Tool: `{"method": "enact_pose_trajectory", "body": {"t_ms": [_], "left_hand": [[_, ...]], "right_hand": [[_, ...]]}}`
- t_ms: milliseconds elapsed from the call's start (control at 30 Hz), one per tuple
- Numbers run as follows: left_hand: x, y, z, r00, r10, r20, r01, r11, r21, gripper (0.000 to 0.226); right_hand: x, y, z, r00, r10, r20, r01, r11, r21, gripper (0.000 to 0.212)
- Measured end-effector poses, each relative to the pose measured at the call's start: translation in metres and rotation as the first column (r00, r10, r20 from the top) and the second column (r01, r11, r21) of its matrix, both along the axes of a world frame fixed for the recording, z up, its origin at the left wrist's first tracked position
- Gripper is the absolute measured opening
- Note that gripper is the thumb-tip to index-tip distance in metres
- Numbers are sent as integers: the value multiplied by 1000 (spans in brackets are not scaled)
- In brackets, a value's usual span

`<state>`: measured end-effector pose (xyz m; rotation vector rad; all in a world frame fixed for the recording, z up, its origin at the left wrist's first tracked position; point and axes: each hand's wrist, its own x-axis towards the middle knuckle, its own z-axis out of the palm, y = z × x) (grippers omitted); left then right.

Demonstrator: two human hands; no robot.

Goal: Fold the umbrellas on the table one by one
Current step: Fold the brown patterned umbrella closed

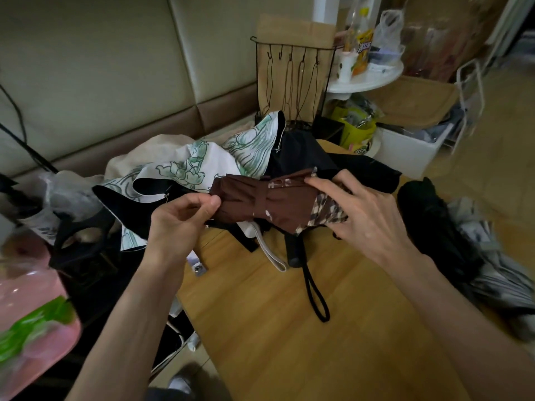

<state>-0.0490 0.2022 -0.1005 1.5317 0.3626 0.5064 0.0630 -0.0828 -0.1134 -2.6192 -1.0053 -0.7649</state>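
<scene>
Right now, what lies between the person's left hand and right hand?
The rolled brown umbrella, bound by its strap, spans the gap in the head view; the left hand pinches one end, the right hand grips the checkered end.

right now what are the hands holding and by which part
Both hold the rolled brown umbrella: the left hand pinches its plain brown end, and the right hand wraps around its checkered end.
</scene>
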Motion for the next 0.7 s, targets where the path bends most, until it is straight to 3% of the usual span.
{"method": "enact_pose_trajectory", "body": {"t_ms": [100,167,267,300,400,500,567,700], "left_hand": [[0,-4,1,998,27,48,-27,1000,2,7],[3,-4,-1,995,69,75,-79,987,141,4],[6,1,0,988,86,126,-130,908,399,28],[7,2,0,986,65,156,-130,885,448,32],[5,-4,3,983,71,168,-147,854,498,13],[5,-3,-3,982,157,103,-187,782,594,23],[6,0,-4,987,139,78,-158,799,580,18],[5,-1,3,994,70,85,-98,918,385,19]], "right_hand": [[2,2,-5,998,32,-53,-29,999,46,79],[1,3,-5,998,35,-53,-31,997,70,79],[-3,3,-3,1000,-16,25,16,999,31,88],[-5,3,-2,997,-38,70,37,999,3,92],[-11,4,-4,986,-62,155,67,997,-23,94],[-14,6,-5,983,-63,171,64,998,3,94],[-14,6,-5,982,-65,175,61,998,24,94],[-12,5,-1,983,-88,158,74,993,95,94]]}}
